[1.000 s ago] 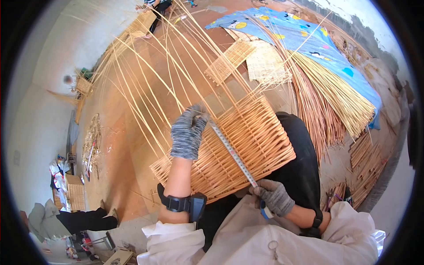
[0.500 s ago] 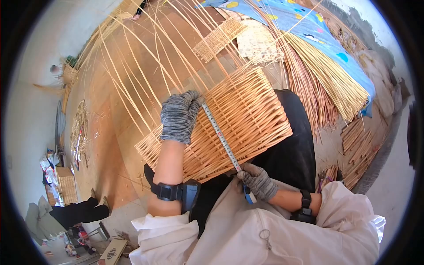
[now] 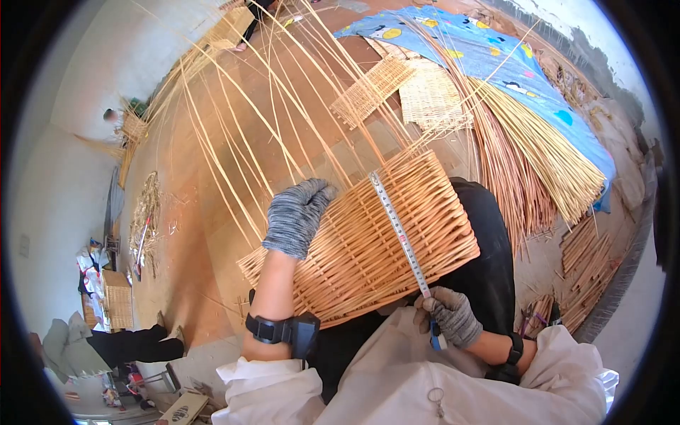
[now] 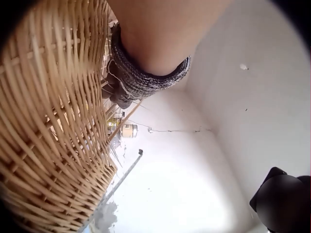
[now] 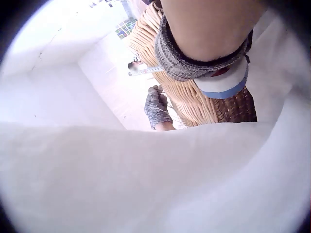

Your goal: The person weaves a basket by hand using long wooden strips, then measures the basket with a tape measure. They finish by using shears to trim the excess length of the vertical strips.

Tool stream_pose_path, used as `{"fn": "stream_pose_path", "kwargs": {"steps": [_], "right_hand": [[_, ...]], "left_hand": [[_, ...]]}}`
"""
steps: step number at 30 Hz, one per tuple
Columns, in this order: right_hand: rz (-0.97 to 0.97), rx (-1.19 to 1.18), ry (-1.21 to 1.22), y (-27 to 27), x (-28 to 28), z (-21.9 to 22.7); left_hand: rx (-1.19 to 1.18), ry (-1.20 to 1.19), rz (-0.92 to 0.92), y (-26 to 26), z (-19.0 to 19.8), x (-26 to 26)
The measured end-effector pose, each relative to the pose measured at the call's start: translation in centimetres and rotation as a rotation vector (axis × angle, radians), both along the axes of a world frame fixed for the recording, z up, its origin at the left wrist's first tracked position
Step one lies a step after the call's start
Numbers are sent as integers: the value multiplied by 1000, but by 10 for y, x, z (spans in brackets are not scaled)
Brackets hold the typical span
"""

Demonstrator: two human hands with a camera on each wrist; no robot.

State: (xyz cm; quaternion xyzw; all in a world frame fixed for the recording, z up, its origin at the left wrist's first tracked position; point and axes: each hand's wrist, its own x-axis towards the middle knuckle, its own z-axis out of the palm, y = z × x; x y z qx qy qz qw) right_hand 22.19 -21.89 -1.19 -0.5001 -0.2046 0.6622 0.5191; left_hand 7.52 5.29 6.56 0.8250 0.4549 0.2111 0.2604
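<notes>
A woven wicker panel [image 3: 397, 234] lies tilted across the person's lap, long loose stakes rising from its far edge. A steel tape measure blade [image 3: 399, 230] runs across the weave from near edge to far edge, its tip free at the far side. The gloved right hand [image 3: 453, 315] grips the blue-and-white tape measure case [image 3: 437, 341], also visible as a case [image 5: 223, 85] under the glove in the right wrist view. At the panel's far left edge, the gloved left hand [image 3: 301, 218] holds the rim with curled fingers; its fingertips are partly hidden.
Long stakes [image 3: 219, 127] fan out over the floor ahead. Small woven panels [image 3: 372, 91] and bundles of rods [image 3: 542, 149] lie ahead and to the right, near a blue patterned cloth [image 3: 453, 42]. Another person [image 3: 117, 347] is at lower left, by a wicker box [image 3: 117, 299].
The left hand has let go of the tape's tip and now holds the panel's far edge. The blade has shifted right across the weave, the right hand still gripping the case.
</notes>
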Motion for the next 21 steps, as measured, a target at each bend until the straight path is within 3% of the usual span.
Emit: {"fn": "stream_pose_path", "kwargs": {"steps": [8, 14, 19, 21], "right_hand": [[-79, 20, 66, -1, -4, -3], [-96, -2, 29, -7, 3, -10], [-84, -30, 28, -8, 3, -10], [-71, -23, 18, -6, 0, -5]], "left_hand": [[-36, 546, -49, 4, 32, 34], [10, 472, 42, 4, 27, 32], [192, 838, -16, 7, 30, 57], [284, 718, 50, 12, 20, 55]]}}
